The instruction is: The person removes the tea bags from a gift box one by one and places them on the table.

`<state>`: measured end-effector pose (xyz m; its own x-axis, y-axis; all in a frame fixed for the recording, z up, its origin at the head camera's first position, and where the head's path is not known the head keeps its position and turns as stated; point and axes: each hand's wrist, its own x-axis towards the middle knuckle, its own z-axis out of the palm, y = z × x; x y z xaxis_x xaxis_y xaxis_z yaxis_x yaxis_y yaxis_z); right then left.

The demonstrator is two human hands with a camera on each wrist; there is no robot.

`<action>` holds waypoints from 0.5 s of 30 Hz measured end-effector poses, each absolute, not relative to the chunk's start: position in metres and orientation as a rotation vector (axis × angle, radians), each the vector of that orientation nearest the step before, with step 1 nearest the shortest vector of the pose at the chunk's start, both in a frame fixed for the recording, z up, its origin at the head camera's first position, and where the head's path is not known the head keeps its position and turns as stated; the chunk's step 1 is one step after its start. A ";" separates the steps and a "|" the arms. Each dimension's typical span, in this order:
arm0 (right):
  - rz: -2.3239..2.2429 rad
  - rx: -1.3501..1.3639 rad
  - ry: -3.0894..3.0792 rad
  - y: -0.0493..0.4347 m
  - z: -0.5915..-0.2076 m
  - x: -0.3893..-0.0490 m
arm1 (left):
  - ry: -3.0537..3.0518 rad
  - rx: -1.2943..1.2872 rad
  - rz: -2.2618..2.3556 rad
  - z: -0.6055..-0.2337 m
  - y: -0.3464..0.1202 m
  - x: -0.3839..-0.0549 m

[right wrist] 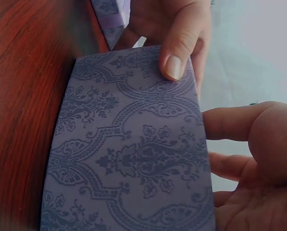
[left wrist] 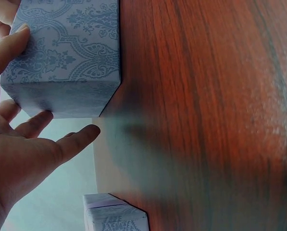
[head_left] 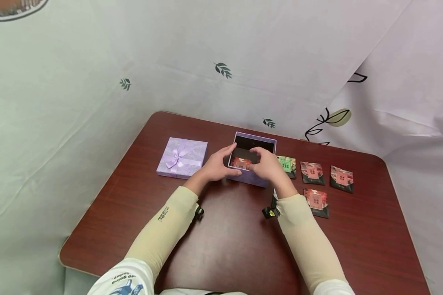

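A purple patterned gift box stands lidless at the table's middle, its inside dark. My left hand holds its near left corner, thumb on the front wall and fingers along the left side, as the left wrist view of the box's surroundings also shows. Inside lies a red and black sachet at the near left. My right hand reaches over the right part of the opening with bent fingers. Its fingertips pass behind the front wall in the right wrist view, so whether they pinch the sachet is hidden.
The purple lid with its ribbon bow lies left of the box. Right of it are a green sachet and several red ones, one nearer me. Another item is mostly covered by my right wrist. A pale curtain hangs behind the table.
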<state>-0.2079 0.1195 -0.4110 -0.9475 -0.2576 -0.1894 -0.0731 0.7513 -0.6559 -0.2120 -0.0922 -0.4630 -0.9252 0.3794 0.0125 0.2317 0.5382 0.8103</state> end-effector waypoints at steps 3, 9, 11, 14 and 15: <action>-0.959 -0.255 2.673 0.115 -0.415 -0.216 | 2.605 0.520 1.347 -0.463 -0.092 -0.212; -0.841 -0.236 2.620 0.108 -0.424 -0.226 | 2.597 0.524 1.333 -0.466 -0.091 -0.211; -0.812 -0.229 2.608 0.107 -0.425 -0.229 | 2.595 0.526 1.342 -0.466 -0.091 -0.211; -0.781 -0.227 2.594 0.106 -0.426 -0.233 | 2.593 0.519 1.365 -0.465 -0.091 -0.212; -0.772 -0.228 2.588 0.106 -0.426 -0.234 | 2.593 0.518 1.370 -0.465 -0.091 -0.212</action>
